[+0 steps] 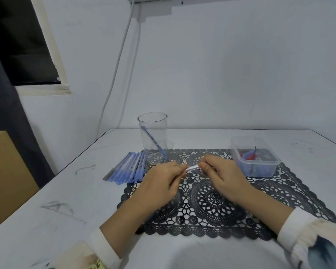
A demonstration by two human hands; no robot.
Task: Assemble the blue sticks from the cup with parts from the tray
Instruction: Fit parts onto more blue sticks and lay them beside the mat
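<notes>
One blue stick (153,141) leans inside the cup (153,121).

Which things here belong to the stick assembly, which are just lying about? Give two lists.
Job: cup, blue stick inside it, tray of parts, row of blue sticks beside the cup, clear piece pinched by left hand and right hand.
Lying about: black lace mat, wall cables, cardboard box.

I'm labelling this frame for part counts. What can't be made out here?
Head view only:
- pale piece: blurred, ends hidden by fingers of left hand and right hand.
- small parts in the tray: tiny, veiled by its cloudy wall.
- blue sticks beside the cup: overlapping, count unclear.
</notes>
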